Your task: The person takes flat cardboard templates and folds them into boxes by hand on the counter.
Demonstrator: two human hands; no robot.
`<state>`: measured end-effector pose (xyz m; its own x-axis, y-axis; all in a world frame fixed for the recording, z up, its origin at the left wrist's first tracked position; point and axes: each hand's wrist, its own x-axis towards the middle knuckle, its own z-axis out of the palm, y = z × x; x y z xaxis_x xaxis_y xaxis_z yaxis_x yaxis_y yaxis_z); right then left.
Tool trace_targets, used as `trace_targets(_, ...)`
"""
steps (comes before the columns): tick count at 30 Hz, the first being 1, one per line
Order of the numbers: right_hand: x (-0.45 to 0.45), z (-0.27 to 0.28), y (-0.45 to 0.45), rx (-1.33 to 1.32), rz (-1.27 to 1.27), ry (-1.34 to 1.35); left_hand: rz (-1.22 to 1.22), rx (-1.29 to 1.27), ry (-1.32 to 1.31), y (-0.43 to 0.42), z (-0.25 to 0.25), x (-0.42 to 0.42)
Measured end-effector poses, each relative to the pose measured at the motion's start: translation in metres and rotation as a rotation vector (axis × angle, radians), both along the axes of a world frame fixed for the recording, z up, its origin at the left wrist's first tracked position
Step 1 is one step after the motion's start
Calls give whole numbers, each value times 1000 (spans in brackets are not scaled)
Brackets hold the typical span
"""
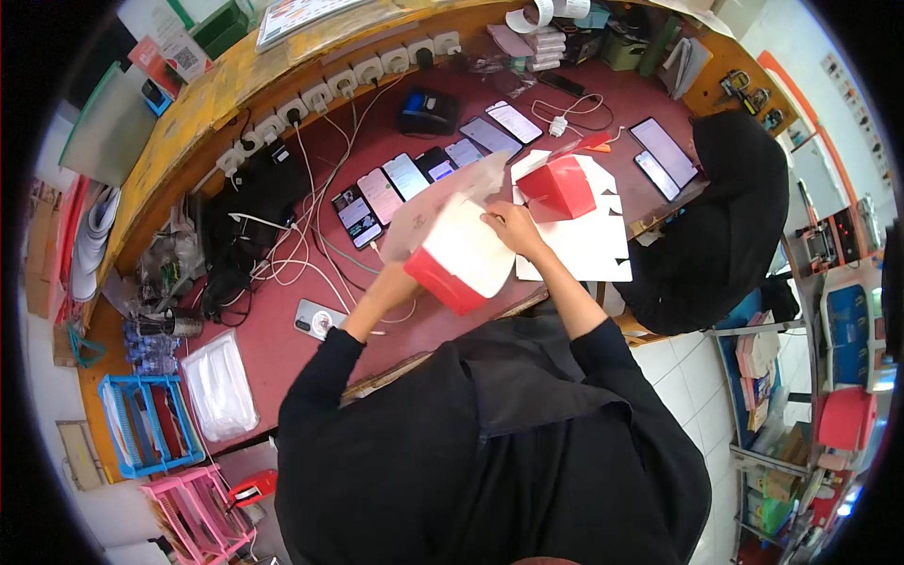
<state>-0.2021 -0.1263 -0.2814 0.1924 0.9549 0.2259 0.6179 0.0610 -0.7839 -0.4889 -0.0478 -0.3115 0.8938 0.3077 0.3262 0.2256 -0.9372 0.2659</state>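
Observation:
My left hand (392, 286) is closed on the left side of a red and white cardboard box (461, 247), its fingers partly hidden behind the card. The box is tilted above the table, with a pale flap (443, 202) standing out on its far side. My right hand (513, 229) is closed at the box's right edge, fingers bent against the white face. Just right of it, a second red box (561, 186), partly folded, rests on flat white card sheets (589, 250) with notched edges.
Several phones, one a lit phone (405, 177), lie behind the box. White cables (301, 235) tangle at left, below a row of sockets (367, 71). A white-backed phone (318, 318) lies near the front edge. A person in black (725, 226) sits at right by two phones (662, 155).

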Motion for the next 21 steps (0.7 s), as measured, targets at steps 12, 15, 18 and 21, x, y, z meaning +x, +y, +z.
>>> trace_targets(12,44,-21,64,-15,206,-694,163,-101,-273,-77,-5,25)
trace_targets(15,35,-26,65,-26,187,-803,231,-116,-241,-82,-8,23)
trace_targets(18,5,-1,47,235,-103,-617,256,-53,-252,-84,-16,30)
trace_targets(21,-65,11,22,339,-82,-436,96,138,-360,-61,-51,31)
